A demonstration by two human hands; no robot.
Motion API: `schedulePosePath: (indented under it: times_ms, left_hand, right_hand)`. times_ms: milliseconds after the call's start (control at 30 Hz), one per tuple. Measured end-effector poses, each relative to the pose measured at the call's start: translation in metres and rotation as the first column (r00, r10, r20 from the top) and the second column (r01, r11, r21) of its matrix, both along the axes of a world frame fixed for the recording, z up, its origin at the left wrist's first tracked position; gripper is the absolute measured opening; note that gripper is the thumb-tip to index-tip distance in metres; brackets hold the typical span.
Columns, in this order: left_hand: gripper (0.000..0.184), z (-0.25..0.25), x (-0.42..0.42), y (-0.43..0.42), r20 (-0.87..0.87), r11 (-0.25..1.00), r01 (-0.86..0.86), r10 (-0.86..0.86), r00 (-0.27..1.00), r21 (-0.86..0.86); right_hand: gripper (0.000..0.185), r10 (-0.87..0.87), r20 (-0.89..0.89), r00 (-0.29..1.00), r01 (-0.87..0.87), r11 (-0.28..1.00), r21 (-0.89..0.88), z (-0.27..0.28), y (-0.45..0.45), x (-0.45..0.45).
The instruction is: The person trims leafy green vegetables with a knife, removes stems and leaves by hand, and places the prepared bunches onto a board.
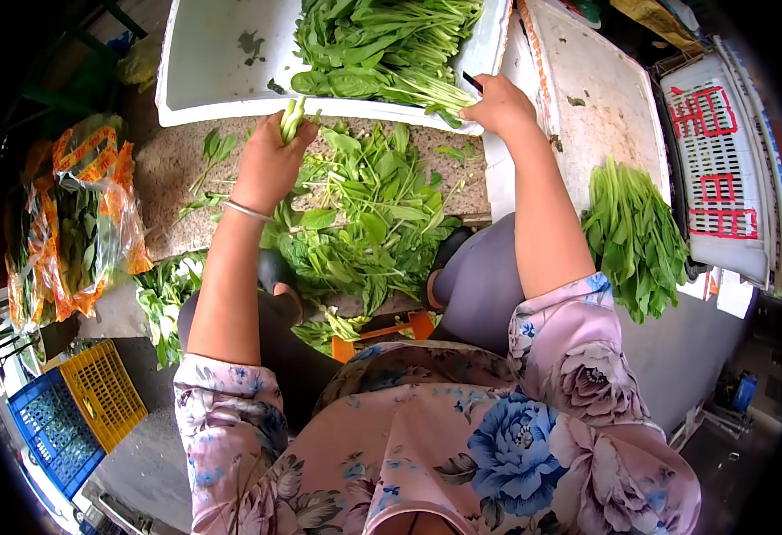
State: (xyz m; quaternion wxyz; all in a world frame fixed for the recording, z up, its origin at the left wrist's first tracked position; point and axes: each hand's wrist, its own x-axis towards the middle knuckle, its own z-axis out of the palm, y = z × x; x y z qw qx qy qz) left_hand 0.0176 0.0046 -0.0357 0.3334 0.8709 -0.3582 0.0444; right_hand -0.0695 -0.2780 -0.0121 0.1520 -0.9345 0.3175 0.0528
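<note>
My left hand (pixel 277 153) is closed around a few pale green stems (pixel 292 121), just below the near rim of a white foam box (pixel 221 112). At the box's near right corner, my right hand (pixel 501 105) grips the pale stem ends of some leafy greens (pixel 431 93). A small black object (pixel 473 83) sticks out by its fingers; what it is I cannot tell. More greens (pixel 364 45) are heaped in the right part of the box. Loose leaves and stems (pixel 368 209) lie scattered on the speckled surface (pixel 163 192) below.
A bundle of greens (pixel 636 236) hangs over a white foam lid (pixel 605 116) at right, beside a white crate (pixel 720 160). Orange-printed plastic bags (pixel 79 214) of greens are at left, above blue (pixel 52 428) and yellow (pixel 106 392) baskets.
</note>
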Motion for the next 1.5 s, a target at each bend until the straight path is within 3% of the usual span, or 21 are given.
schedulePosePath:
  times_ms: [33, 67, 167, 300, 367, 400, 433, 500, 533, 567, 633, 767, 833, 900, 1033, 1167, 1233, 1267, 1500]
  left_hand:
    - [0.027, 0.005, -0.002, -0.001, -0.317, 0.996, -0.052, 0.025, 0.948, -0.075]
    - [0.027, 0.010, -0.005, -0.002, -0.603, 0.984, -0.124, 0.021, 0.797, -0.129]
    - [0.022, 0.024, -0.011, -0.006, -0.723, 0.951, -0.179, -0.062, 0.688, -0.252]
    - [0.019, 0.028, -0.011, -0.002, -0.750, 0.926, -0.216, -0.097, 0.655, -0.309]
    - [0.018, 0.031, -0.011, 0.000, -0.775, 0.912, -0.255, -0.098, 0.625, -0.321]
    - [0.018, 0.031, -0.011, 0.001, -0.776, 0.910, -0.260, -0.097, 0.624, -0.323]
    - [0.018, 0.031, -0.010, 0.001, -0.761, 0.914, -0.253, -0.087, 0.643, -0.318]
    - [0.018, 0.031, -0.010, 0.001, -0.745, 0.918, -0.244, -0.078, 0.662, -0.313]
    - [0.018, 0.030, -0.010, 0.000, -0.746, 0.918, -0.248, -0.074, 0.662, -0.311]
    - [0.019, 0.029, -0.009, 0.000, -0.747, 0.917, -0.251, -0.070, 0.661, -0.309]
    - [0.019, 0.030, -0.010, -0.003, -0.745, 0.918, -0.249, -0.070, 0.663, -0.308]
    - [0.018, 0.026, -0.010, -0.009, -0.712, 0.898, -0.273, -0.059, 0.700, -0.344]
    - [0.018, 0.028, -0.011, -0.011, -0.716, 0.896, -0.286, -0.048, 0.696, -0.339]
    - [0.018, 0.029, -0.010, -0.012, -0.719, 0.890, -0.309, -0.030, 0.694, -0.335]
    - [0.019, 0.022, -0.007, -0.011, -0.693, 0.881, -0.315, -0.022, 0.720, -0.355]
    - [0.015, 0.021, -0.004, -0.009, -0.697, 0.840, -0.368, -0.018, 0.717, -0.400]
    - [0.014, 0.021, -0.003, -0.008, -0.692, 0.827, -0.382, -0.013, 0.722, -0.414]
    - [0.014, 0.021, -0.002, -0.008, -0.691, 0.825, -0.382, -0.014, 0.723, -0.417]
    - [0.018, 0.029, -0.004, -0.004, -0.698, 0.736, -0.485, 0.023, 0.715, -0.472]
  right_hand:
    - [0.039, -0.008, -0.103, 0.995, -0.001, 0.997, -0.079, -0.003, -0.003, 0.001]
    - [0.039, -0.010, -0.102, 0.995, 0.001, 0.997, -0.081, -0.008, -0.003, 0.005]
    - [0.030, -0.114, -0.242, 0.963, 0.090, 0.990, -0.105, -0.017, -0.001, 0.014]
    - [0.023, -0.119, -0.273, 0.954, 0.104, 0.992, -0.070, -0.012, -0.007, 0.012]
    - [0.021, -0.106, -0.109, 0.988, 0.118, 0.988, 0.104, -0.011, -0.017, 0.006]
    - [0.021, -0.102, -0.111, 0.989, 0.114, 0.988, 0.102, -0.012, -0.019, 0.005]
    - [0.020, -0.159, -0.038, 0.987, 0.163, 0.930, 0.330, -0.013, -0.021, 0.002]
    - [0.021, -0.314, 0.059, 0.948, 0.174, 0.664, 0.727, -0.015, -0.023, -0.002]
    - [0.021, -0.356, 0.073, 0.932, 0.162, 0.587, 0.793, -0.016, -0.023, 0.000]
    - [0.021, -0.355, 0.073, 0.932, 0.162, 0.588, 0.793, -0.016, -0.025, 0.001]
    - [0.023, -0.399, 0.082, 0.913, 0.103, 0.422, 0.901, -0.017, -0.028, 0.002]
    - [0.025, -0.563, 0.168, 0.809, 0.071, 0.378, 0.923, -0.025, -0.022, 0.004]
    - [0.028, -0.587, 0.309, 0.749, 0.055, 0.519, 0.853, -0.015, -0.020, 0.006]
    - [0.029, -0.585, 0.426, 0.690, -0.111, 0.496, 0.861, -0.007, -0.021, 0.000]
    - [0.038, -0.597, 0.494, 0.632, -0.313, 0.387, 0.867, 0.002, -0.032, -0.007]
    - [0.034, -0.672, 0.495, 0.551, -0.448, 0.263, 0.855, 0.005, -0.036, -0.011]
    - [0.038, -0.672, 0.493, 0.553, -0.165, 0.491, 0.855, 0.000, -0.037, -0.011]
    - [0.046, -0.672, 0.475, 0.567, -0.193, 0.453, 0.871, -0.001, -0.041, -0.012]
    - [0.048, -0.495, 0.589, 0.639, -0.322, 0.524, 0.789, 0.012, -0.008, -0.008]
